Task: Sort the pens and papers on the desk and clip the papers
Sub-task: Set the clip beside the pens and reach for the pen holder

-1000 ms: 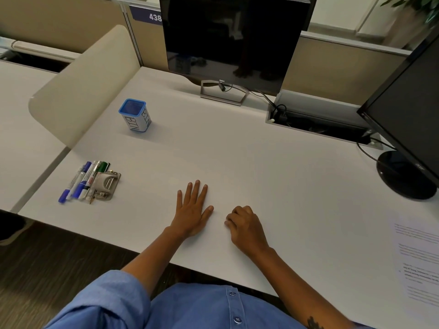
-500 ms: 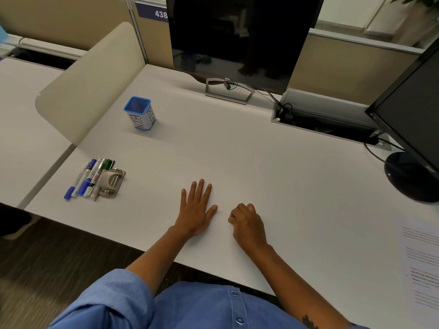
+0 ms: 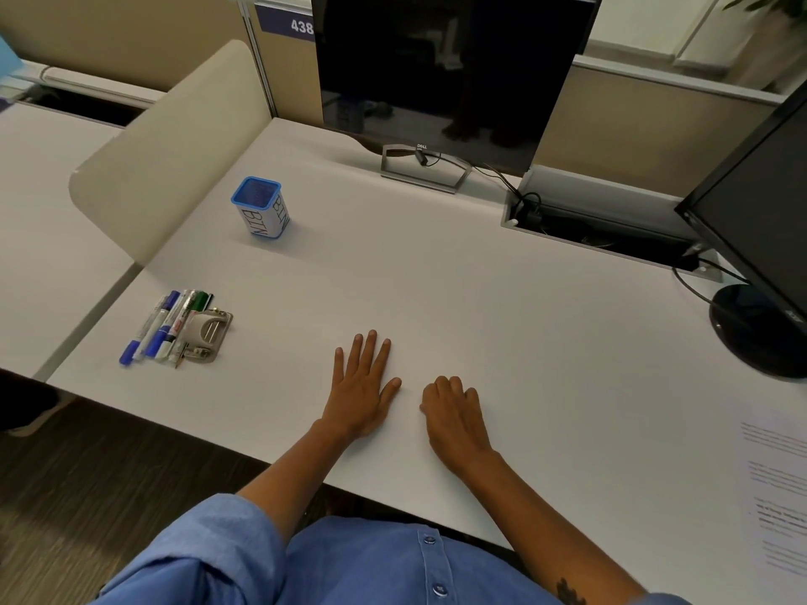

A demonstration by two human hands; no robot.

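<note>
Several pens and markers [image 3: 162, 325], blue, white and green, lie side by side near the desk's left front corner. A metal clip [image 3: 208, 334] lies against their right side. A blue-rimmed pen cup [image 3: 261, 206] labelled BIN stands upright behind them. Printed papers [image 3: 781, 486] lie at the right edge of the view, partly cut off. My left hand [image 3: 362, 390] rests flat on the desk with fingers spread, holding nothing. My right hand [image 3: 456, 414] rests beside it with fingers curled under, holding nothing.
A black monitor [image 3: 445, 72] stands at the back centre on a metal stand. A second monitor [image 3: 760, 220] with a round base is at the right. A cable trough [image 3: 602, 233] runs between them. A beige divider panel [image 3: 170, 137] borders the white desk [image 3: 458, 290] on the left.
The view has shifted slightly, so everything sits a little further right in the frame. Both hands stay in place on the desk.
</note>
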